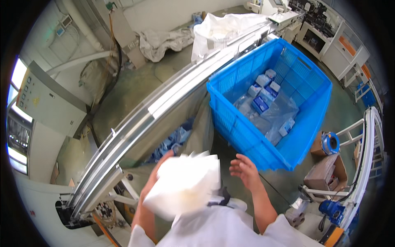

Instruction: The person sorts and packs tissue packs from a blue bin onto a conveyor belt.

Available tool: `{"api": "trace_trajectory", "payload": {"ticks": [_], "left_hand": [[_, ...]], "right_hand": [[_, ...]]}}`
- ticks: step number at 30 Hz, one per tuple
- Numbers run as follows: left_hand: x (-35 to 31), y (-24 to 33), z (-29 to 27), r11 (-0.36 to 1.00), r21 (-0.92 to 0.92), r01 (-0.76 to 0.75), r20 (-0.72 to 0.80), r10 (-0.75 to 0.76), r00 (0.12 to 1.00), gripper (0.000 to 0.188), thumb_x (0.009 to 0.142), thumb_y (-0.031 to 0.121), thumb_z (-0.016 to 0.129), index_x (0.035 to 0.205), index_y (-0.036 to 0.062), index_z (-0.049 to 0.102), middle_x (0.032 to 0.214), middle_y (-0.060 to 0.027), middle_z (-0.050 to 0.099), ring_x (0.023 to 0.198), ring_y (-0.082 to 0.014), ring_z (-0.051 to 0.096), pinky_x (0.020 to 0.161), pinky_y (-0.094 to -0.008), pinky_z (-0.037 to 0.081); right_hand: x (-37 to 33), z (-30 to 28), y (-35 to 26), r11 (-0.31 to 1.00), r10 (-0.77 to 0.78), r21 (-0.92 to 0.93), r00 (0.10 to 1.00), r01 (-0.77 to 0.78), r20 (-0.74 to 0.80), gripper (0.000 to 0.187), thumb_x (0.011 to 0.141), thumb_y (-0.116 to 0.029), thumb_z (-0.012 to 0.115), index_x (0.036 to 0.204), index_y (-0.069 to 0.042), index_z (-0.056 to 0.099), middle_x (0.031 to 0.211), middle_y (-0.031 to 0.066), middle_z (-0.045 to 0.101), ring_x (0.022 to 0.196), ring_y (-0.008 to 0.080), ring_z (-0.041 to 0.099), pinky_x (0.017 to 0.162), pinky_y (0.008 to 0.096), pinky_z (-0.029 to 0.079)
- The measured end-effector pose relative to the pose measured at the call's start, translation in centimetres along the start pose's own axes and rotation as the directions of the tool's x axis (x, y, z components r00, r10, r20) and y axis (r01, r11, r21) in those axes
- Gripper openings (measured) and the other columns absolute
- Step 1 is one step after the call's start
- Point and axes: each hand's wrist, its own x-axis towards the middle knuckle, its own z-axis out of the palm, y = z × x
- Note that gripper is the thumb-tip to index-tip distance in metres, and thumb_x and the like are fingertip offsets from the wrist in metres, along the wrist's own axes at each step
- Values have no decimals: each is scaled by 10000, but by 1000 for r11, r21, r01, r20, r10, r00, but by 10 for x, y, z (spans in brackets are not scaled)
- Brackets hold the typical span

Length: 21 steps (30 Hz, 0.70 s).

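Toward six o'clock we see a white stack (187, 181), gripped at its nine-o'clock side by the left hand (150, 184); the right hand (245, 171) hangs apart at three, loosely uncurled; we judge the stack light, soft, apt to splay, best held by both sides.

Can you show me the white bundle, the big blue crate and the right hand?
White bundle (185, 183): head view, its blurred middle.
Blue crate (245, 140): head view, its near wall.
Right hand (247, 173): head view, middle of the hand.
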Motion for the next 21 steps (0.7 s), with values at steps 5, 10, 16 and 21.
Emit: {"api": "trace_trajectory", "payload": {"ticks": [5, 10, 16, 21], "left_hand": [[17, 22, -9, 981, 193, -18, 128, -7, 992, 880, 754, 134, 787, 1462, 27, 276, 1315, -110, 522, 1201, -204, 514, 1030, -333, 395], [13, 44, 11, 933, 356, -51, 201, -23, 979, 914, 722, 119, 806, 1469, 43, 284, 1363, -102, 481, 1240, -174, 465, 1055, -329, 335], [8, 34, 10, 950, 263, -171, 515, 12, 857, 1014, 681, 136, 801, 1490, 26, 199, 1404, -83, 416, 1270, -183, 414, 1046, -316, 323], [22, 18, -25, 949, 316, -15, 182, -45, 982, 983, 733, 37, 766, 1500, 58, 152, 1300, -97, 494, 1168, -183, 493, 986, -318, 393]], "right_hand": [[2, 16, 3, 999, 32, -44, 999, -32, -4, 361, 904, -152, 595, 1241, -44, 525, 1082, 113, 636, 941, 243, 644, 783, 372, 540], [16, 24, 4, 991, 99, -100, 993, -92, 67, 372, 902, -166, 620, 1243, -47, 531, 1065, 100, 632, 927, 211, 642, 786, 357, 548], [63, 77, 16, 919, 125, 312, 927, -243, 353, 550, 969, -466, 422, 1356, -76, 427, 1244, 191, 546, 1162, 311, 534, 978, 434, 447], [58, 109, 26, 934, 86, 280, 901, -222, 426, 719, 948, -625, 285, 1434, -98, 342, 1384, 151, 457, 1283, 307, 437, 1083, 436, 314]]}}
